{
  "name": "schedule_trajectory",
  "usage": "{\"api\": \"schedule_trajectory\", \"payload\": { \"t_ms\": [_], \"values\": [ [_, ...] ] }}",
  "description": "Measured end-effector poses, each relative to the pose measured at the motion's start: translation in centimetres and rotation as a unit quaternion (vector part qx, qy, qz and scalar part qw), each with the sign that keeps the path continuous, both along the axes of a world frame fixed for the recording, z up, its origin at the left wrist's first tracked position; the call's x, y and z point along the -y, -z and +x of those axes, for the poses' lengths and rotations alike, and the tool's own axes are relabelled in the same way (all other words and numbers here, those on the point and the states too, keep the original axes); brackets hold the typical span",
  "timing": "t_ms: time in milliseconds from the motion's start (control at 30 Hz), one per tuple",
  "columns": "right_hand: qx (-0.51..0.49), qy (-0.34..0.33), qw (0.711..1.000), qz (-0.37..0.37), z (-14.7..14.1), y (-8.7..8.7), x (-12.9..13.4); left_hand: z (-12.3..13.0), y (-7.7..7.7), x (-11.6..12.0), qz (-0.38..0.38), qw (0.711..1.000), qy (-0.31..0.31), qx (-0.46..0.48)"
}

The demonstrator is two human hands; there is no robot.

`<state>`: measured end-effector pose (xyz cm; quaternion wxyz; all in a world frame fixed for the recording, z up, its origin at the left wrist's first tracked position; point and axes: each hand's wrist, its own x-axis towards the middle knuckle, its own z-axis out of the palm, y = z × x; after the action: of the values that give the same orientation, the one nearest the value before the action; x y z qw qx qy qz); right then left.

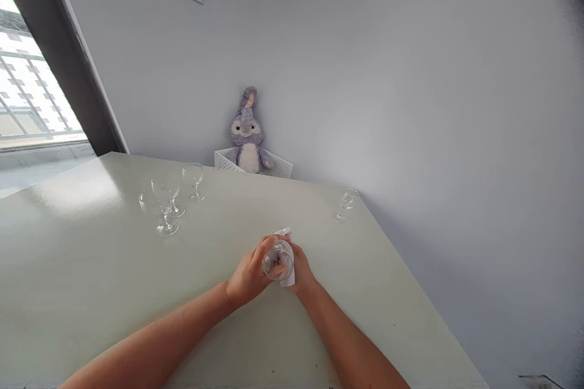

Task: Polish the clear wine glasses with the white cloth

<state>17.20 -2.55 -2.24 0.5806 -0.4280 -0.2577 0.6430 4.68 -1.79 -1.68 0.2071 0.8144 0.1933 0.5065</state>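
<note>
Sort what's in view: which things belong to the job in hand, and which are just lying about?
In hand:
- stemmed glass, held between left hand and right hand
- white cloth, against the glass

Lying about, untouched:
- three glasses on the left
- lone glass on the right
- plush toy in white basket

Whether those glasses belong too is unclear.

The tabletop is glossy, the goblets glass.

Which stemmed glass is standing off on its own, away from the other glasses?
The clear stemmed glass near the tabletop's right edge; three others stand grouped at left.
</note>
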Motion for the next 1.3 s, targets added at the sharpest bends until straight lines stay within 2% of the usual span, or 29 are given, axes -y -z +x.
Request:
{"api": "schedule_trajectory", "payload": {
  "t_ms": [100,167,233,300,333,367,467,500,533,600,667,733,800,867,1000,1167,1300],
  "values": [
    [0.014,-0.015,1.000,0.000,0.1,0.1,-0.2,0.0,0.2,-0.2,0.041,0.999,-0.005,-0.005],
    [0.083,-0.024,0.996,0.010,0.0,0.3,-0.2,0.0,0.3,-0.4,0.045,0.999,-0.018,0.000],
    [0.184,-0.039,0.982,0.028,0.0,0.3,0.1,-0.1,0.2,-0.7,0.004,0.998,-0.049,0.033],
    [0.296,-0.062,0.950,0.074,0.1,0.1,0.6,-0.3,-0.1,-1.1,-0.056,0.991,-0.079,0.093],
    [0.360,-0.069,0.923,0.116,0.2,-0.1,0.9,-0.5,-0.3,-1.3,-0.077,0.985,-0.091,0.128],
    [0.435,-0.066,0.883,0.167,0.3,-0.4,1.2,-0.7,-0.6,-1.5,-0.089,0.978,-0.101,0.158],
    [0.660,0.010,0.692,0.292,0.8,-1.4,1.7,-1.2,-1.1,-2.0,-0.076,0.967,-0.135,0.201],
    [0.694,0.049,0.652,0.302,1.0,-1.5,1.6,-1.3,-1.1,-2.0,-0.066,0.968,-0.142,0.195],
    [0.710,0.084,0.628,0.306,1.2,-1.6,1.5,-1.4,-1.1,-2.0,-0.056,0.971,-0.147,0.181],
    [0.720,0.119,0.604,0.319,1.3,-1.4,1.2,-1.4,-0.9,-1.7,-0.025,0.981,-0.143,0.131],
    [0.724,0.117,0.591,0.336,1.3,-0.8,0.9,-1.1,-0.5,-1.2,0.019,0.990,-0.120,0.076],
    [0.726,0.104,0.589,0.338,1.1,-0.1,0.7,-0.7,-0.1,-0.8,0.048,0.995,-0.088,0.021],
    [0.721,0.099,0.607,0.319,1.1,0.3,0.4,-0.3,0.2,-0.5,0.038,0.996,-0.074,-0.040],
    [0.713,0.101,0.634,0.284,1.8,0.2,-0.1,0.0,0.7,-0.5,0.000,0.990,-0.089,-0.114],
    [0.715,0.102,0.679,0.128,5.6,-0.8,-3.0,0.0,2.0,-1.0,-0.074,0.963,-0.100,-0.240],
    [0.719,0.131,0.682,-0.002,12.0,-0.7,-7.8,-0.3,2.7,-1.7,-0.098,0.952,-0.074,-0.280],
    [0.710,0.150,0.685,-0.073,14.9,0.4,-10.3,-0.3,2.7,-1.9,-0.101,0.957,-0.066,-0.263]
  ]
}}
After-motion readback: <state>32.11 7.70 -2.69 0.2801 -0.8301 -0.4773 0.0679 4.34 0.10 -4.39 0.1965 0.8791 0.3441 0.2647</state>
